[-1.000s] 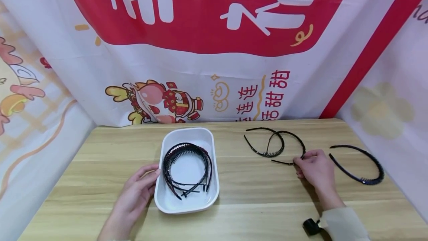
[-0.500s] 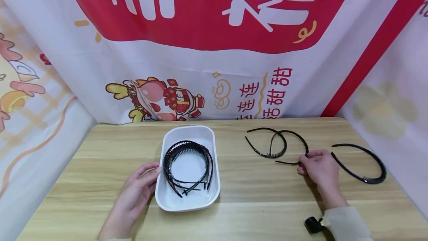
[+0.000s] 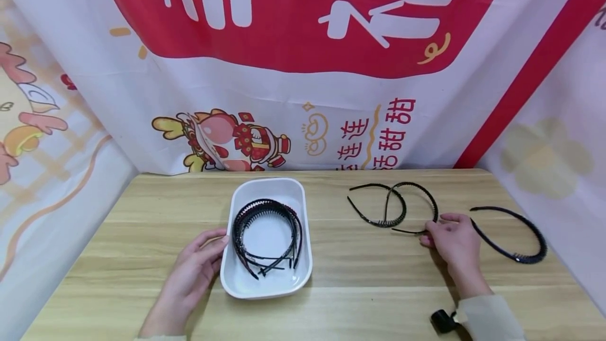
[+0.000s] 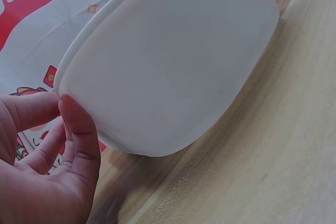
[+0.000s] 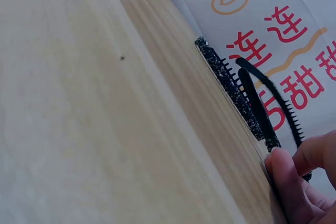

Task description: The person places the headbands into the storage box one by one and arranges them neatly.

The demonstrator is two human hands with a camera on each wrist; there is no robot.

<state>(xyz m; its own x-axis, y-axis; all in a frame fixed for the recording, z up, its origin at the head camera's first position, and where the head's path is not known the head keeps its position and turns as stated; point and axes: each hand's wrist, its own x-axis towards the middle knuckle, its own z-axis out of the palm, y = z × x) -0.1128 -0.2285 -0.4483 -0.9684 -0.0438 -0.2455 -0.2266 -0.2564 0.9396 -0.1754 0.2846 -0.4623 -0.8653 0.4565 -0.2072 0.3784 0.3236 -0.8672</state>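
A white tray [image 3: 246,288] holds several black toothed headbands [image 3: 238,233] piled in a ring. My left hand [image 3: 196,267] touches the tray's left side at the rim. In the left wrist view, thumb and forefinger meet the tray's edge. To the right, my right hand [image 3: 454,243] pinches the near arm of a thin black headband [image 3: 430,196], which lies across another headband [image 3: 366,219]. The right wrist view shows speckled glitter on one dark band [image 5: 231,87] beside the fingertips. A thicker black headband [image 3: 535,230] lies just right of my right hand.
The wooden table [image 3: 360,288] runs back to a white and red printed cloth [image 3: 303,62], with more cloth at both sides. A small black object [image 3: 442,321] sits beside the right sleeve [image 3: 490,317]. Bare wood separates the tray from the loose headbands.
The view has shifted slightly. My right hand keeps its pinch on the thin headband, with hardly any movement; my left hand stays at the tray's side.
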